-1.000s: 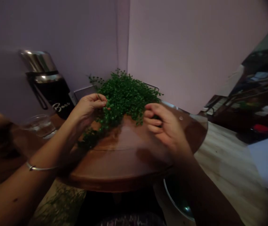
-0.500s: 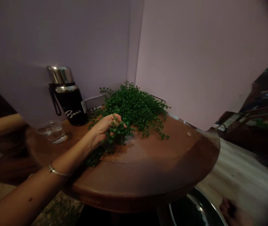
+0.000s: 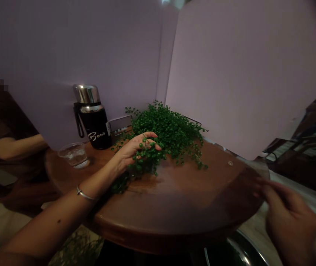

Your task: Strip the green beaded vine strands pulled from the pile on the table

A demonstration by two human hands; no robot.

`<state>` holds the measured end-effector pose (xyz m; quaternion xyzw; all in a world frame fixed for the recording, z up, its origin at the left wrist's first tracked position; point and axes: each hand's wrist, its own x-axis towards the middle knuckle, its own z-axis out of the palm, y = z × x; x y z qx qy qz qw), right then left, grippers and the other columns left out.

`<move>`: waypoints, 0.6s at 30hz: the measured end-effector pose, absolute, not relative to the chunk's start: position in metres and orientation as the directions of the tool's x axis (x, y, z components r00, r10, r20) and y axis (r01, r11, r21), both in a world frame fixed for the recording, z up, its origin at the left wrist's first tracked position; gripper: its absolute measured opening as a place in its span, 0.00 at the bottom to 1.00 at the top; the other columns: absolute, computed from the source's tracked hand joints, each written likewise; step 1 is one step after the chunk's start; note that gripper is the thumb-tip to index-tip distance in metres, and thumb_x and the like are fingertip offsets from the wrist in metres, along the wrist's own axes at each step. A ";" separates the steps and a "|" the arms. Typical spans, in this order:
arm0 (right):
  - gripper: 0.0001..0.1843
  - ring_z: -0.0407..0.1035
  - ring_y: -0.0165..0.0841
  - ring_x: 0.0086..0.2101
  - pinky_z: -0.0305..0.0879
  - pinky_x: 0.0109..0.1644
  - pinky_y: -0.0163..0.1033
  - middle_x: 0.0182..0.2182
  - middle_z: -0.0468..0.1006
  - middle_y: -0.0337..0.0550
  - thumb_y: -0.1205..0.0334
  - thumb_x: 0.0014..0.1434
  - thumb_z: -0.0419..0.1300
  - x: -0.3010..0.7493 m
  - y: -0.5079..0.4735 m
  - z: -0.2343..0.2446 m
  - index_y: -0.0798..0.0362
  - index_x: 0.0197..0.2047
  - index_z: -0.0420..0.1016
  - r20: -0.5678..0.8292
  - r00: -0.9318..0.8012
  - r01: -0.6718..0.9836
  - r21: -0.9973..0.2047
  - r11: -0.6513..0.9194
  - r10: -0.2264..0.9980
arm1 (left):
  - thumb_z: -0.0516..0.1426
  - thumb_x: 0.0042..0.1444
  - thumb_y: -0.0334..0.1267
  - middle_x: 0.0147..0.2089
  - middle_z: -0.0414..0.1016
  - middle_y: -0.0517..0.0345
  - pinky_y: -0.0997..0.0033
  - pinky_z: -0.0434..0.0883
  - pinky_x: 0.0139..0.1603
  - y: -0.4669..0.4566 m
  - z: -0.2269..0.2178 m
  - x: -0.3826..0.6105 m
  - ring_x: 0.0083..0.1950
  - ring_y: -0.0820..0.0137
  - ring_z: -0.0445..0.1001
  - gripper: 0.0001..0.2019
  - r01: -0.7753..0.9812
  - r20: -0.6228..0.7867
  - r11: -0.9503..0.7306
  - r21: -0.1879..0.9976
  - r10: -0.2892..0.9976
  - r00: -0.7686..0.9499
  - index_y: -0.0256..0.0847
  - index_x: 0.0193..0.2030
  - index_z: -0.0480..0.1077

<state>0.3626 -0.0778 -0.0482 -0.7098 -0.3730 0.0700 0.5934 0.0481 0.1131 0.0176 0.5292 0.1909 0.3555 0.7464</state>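
My left hand [image 3: 138, 147] is closed around leafy green sprigs [image 3: 147, 157] with small round leaves. These stems hang down past my palm to the wooden tabletop. Just behind my left fingers is a large heap of the same greens [image 3: 169, 123], piled against the wall corner. My right hand [image 3: 285, 210] is at the table's right edge, blurred, its thumb and fingers loosely stretched toward the tabletop. Nothing shows between the right fingers.
A black steel-topped flask [image 3: 95, 127] and a clear plastic cup of water [image 3: 77, 155] stand left on the round wooden table [image 3: 191, 210]. A shiny bowl [image 3: 246, 251] sits below the front right edge. Another person's arm [image 3: 16, 147] shows at far left.
My right hand has risen from beside the bowl to the table's right edge. My left hand stays on the sprigs, its fingers a little more extended. The view has shifted slightly left.
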 end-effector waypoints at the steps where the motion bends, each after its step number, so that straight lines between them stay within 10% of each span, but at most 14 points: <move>1: 0.09 0.66 0.41 0.44 0.61 0.45 0.47 0.41 0.73 0.46 0.54 0.53 0.57 0.336 -0.065 -0.031 0.38 0.39 0.71 0.452 0.617 0.587 -0.810 0.005 0.644 | 0.57 0.46 0.27 0.32 0.75 0.55 0.87 0.52 0.09 0.113 0.017 0.047 0.13 0.84 0.60 0.16 -0.350 0.095 0.198 0.916 0.738 0.668 0.38 0.44 0.63; 6: 0.12 0.63 0.39 0.48 0.60 0.51 0.46 0.46 0.69 0.49 0.64 0.57 0.52 0.229 0.005 0.002 0.51 0.45 0.69 0.720 -0.131 0.752 -0.375 0.541 0.681 | 0.58 0.45 0.25 0.33 0.76 0.55 0.86 0.58 0.11 0.111 0.011 0.042 0.16 0.82 0.65 0.18 -0.438 0.135 0.231 0.869 0.740 0.659 0.37 0.44 0.65; 10: 0.14 0.63 0.40 0.42 0.62 0.45 0.43 0.41 0.67 0.51 0.65 0.57 0.52 0.193 0.039 -0.004 0.54 0.47 0.69 0.642 -0.344 0.863 -0.070 0.500 0.685 | 0.58 0.45 0.27 0.30 0.73 0.59 0.85 0.60 0.13 0.113 0.006 0.042 0.20 0.79 0.68 0.18 -0.460 0.115 0.263 0.848 0.755 0.645 0.38 0.44 0.65; 18: 0.07 0.62 0.34 0.37 0.61 0.42 0.39 0.33 0.66 0.45 0.75 0.51 0.52 0.184 0.044 -0.005 0.55 0.30 0.67 0.654 -0.292 0.765 -0.278 0.581 0.697 | 0.53 0.43 0.24 0.20 0.69 0.62 0.86 0.50 0.09 0.119 0.002 0.042 0.12 0.80 0.61 0.11 -0.425 0.002 0.269 0.864 0.843 0.538 0.38 0.35 0.63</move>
